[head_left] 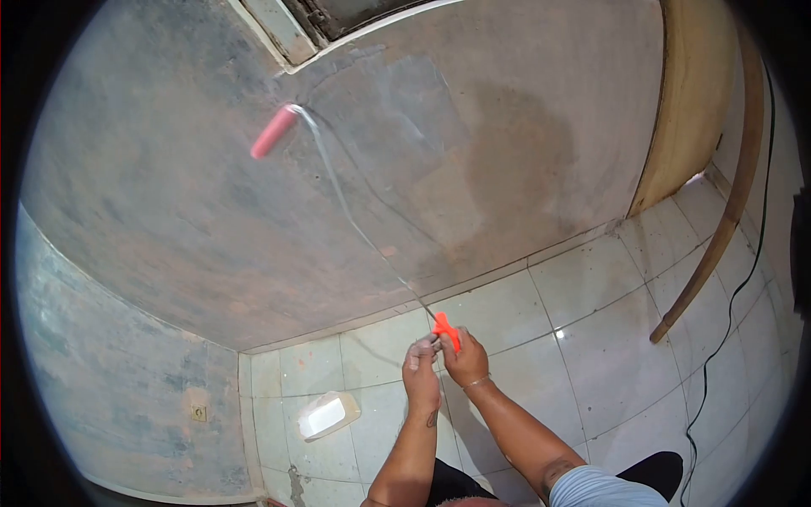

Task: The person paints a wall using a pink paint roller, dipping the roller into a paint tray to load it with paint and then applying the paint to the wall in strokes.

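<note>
A paint roller (275, 132) with a pink sleeve is raised against the grey, patchy wall (363, 211). Its long, thin metal rod (350, 214) runs down to an orange handle (443, 324). My right hand (466, 360) is wrapped round that handle, partly hiding it. Close beside it, my left hand (421, 358) has its fingers curled in at the handle's left side, where the rod enters it. The sleeve looks slightly blurred and casts a shadow with the rod on the wall.
On the tiled floor (608, 287), a plastic tray (350, 403) with white contents stands to the left. At right, a long wooden strip (714, 253) leans down to the floor beside a dark cable (716, 351). A socket (198, 413) sits on the left wall; a window frame (291, 42) is above.
</note>
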`<state>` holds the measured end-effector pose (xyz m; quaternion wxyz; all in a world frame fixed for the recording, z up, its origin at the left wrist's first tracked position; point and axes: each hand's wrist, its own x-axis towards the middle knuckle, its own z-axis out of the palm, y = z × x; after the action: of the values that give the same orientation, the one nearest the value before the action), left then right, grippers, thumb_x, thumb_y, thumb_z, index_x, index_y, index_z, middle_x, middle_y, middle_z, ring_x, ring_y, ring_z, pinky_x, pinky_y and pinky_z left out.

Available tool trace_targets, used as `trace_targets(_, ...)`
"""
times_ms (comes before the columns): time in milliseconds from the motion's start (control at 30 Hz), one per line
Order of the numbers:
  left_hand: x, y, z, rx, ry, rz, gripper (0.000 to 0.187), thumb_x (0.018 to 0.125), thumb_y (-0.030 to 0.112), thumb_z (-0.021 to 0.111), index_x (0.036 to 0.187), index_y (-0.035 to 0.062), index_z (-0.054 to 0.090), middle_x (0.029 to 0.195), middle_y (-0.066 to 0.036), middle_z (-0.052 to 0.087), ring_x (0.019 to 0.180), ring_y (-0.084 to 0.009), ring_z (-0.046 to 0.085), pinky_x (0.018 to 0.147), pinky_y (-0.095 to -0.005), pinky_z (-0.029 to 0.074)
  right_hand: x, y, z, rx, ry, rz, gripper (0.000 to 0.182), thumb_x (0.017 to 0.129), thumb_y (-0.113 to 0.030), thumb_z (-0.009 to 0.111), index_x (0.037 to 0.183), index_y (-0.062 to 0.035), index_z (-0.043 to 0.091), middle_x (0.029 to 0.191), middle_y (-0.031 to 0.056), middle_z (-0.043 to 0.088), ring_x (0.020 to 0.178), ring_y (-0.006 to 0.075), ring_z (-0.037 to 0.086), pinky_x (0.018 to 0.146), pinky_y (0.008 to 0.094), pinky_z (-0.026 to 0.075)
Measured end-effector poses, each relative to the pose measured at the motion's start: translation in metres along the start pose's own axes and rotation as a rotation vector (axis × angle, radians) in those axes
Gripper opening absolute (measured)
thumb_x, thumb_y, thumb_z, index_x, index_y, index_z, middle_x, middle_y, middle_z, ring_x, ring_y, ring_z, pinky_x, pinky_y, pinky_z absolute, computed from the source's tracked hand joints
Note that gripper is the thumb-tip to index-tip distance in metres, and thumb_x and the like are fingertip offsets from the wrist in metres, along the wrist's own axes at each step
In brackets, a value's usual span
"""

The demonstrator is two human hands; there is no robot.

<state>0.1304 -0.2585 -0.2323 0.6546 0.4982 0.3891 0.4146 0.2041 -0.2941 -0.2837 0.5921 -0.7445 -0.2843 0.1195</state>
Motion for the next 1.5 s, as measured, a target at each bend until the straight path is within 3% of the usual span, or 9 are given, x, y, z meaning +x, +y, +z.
trace_targets(133, 0.005, -0.042, -0.022, 0.603, -0.38, -0.352, 0.033, 0.092, 0.026, 0.06, 0.112, 0.0001, 0.062, 0.102, -0.008, 0.065, 0.094, -0.0146, 0.058, 0.086, -0.0263, 0.043, -0.095, 0.102, -0.041, -0.001, 0.085, 0.283, 0.031, 0.094, -0.034, 0.052, 0.093, -0.0041, 0.057, 0.077, 0.0192, 0.062, 0.071, 0.0364, 0.062, 0.062, 0.0401, 0.047)
trace_targets(233, -0.01, -0.027, -0.003, 0.689, -0.44, -0.446, 0.04, 0.09, 0.028, 0.063, 0.114, -0.003, 0.06, 0.101, -0.012, 0.067, 0.097, -0.0166, 0.059, 0.088, -0.028, 0.044, -0.127, 0.134, -0.054, -0.081, 0.076, 0.391, 0.034, 0.095, -0.038, 0.05, 0.095, -0.0041, 0.058, 0.076, 0.0194, 0.062, 0.07, 0.0354, 0.063, 0.062, 0.0396, 0.047)
trace_targets(467, -0.019, -0.027, 0.021, 0.609, -0.373, -0.255, 0.048, 0.091, 0.028, 0.063, 0.123, -0.0067, 0.053, 0.112, -0.015, 0.063, 0.103, -0.0185, 0.058, 0.089, -0.0294, 0.045, -0.053, 0.099, -0.042, 0.059, 0.061, 0.179, 0.035, 0.093, -0.04, 0.052, 0.094, -0.0051, 0.057, 0.076, 0.0209, 0.062, 0.075, 0.0425, 0.061, 0.062, 0.0448, 0.048)
trace_targets(533, -0.032, -0.034, 0.017, 0.624, -0.372, -0.258, 0.049, 0.091, 0.027, 0.063, 0.125, -0.0064, 0.052, 0.111, -0.013, 0.062, 0.102, -0.017, 0.057, 0.089, -0.0271, 0.044, -0.074, 0.125, -0.052, -0.003, 0.015, 0.262, 0.034, 0.092, -0.039, 0.053, 0.095, -0.0054, 0.058, 0.077, 0.0208, 0.062, 0.075, 0.0424, 0.062, 0.062, 0.0445, 0.048)
trace_targets(667, -0.022, -0.043, 0.02, 0.747, -0.45, -0.136, 0.055, 0.087, 0.032, 0.065, 0.124, -0.0067, 0.051, 0.123, -0.024, 0.055, 0.11, -0.0308, 0.058, 0.087, -0.0353, 0.049, -0.126, 0.189, -0.078, -0.092, -0.072, 0.433, 0.03, 0.091, -0.035, 0.055, 0.097, -0.0064, 0.059, 0.079, 0.0205, 0.064, 0.076, 0.0421, 0.062, 0.063, 0.0439, 0.049)
trace_targets(900, -0.033, -0.011, 0.036, 0.53, -0.339, -0.105, 0.039, 0.09, 0.018, 0.062, 0.122, -0.0038, 0.054, 0.113, -0.013, 0.058, 0.105, -0.0175, 0.054, 0.092, -0.0296, 0.044, -0.01, 0.056, -0.046, 0.124, -0.028, 0.175, 0.023, 0.089, -0.027, 0.059, 0.096, -0.0053, 0.057, 0.085, 0.0211, 0.063, 0.081, 0.0431, 0.059, 0.066, 0.0447, 0.049)
trace_targets(1200, -0.015, -0.031, 0.008, 0.536, -0.224, -0.057, 0.037, 0.088, 0.018, 0.066, 0.117, -0.0025, 0.056, 0.115, -0.013, 0.055, 0.104, -0.0189, 0.054, 0.087, -0.0318, 0.045, -0.136, 0.138, -0.032, -0.034, -0.068, 0.4, 0.028, 0.092, -0.033, 0.054, 0.101, -0.0064, 0.059, 0.082, 0.0199, 0.065, 0.079, 0.0382, 0.065, 0.066, 0.0416, 0.05)
trace_targets(1367, -0.016, -0.001, 0.021, 0.427, -0.133, 0.125, 0.04, 0.091, 0.015, 0.06, 0.124, -0.0028, 0.049, 0.116, -0.012, 0.054, 0.105, -0.0161, 0.053, 0.088, -0.0288, 0.044, -0.013, 0.011, -0.006, 0.172, -0.069, 0.141, 0.021, 0.091, -0.027, 0.055, 0.096, -0.0066, 0.057, 0.089, 0.0216, 0.062, 0.086, 0.0432, 0.059, 0.069, 0.0467, 0.048)
trace_targets(1500, -0.018, 0.001, 0.012, 0.365, -0.017, 0.191, 0.04, 0.094, 0.013, 0.054, 0.13, -0.0026, 0.045, 0.123, -0.013, 0.052, 0.109, -0.0158, 0.051, 0.094, -0.0292, 0.041, -0.026, 0.037, 0.007, 0.075, -0.065, 0.217, 0.023, 0.091, -0.03, 0.055, 0.097, -0.0072, 0.056, 0.082, 0.0204, 0.064, 0.079, 0.0434, 0.061, 0.065, 0.0469, 0.049)
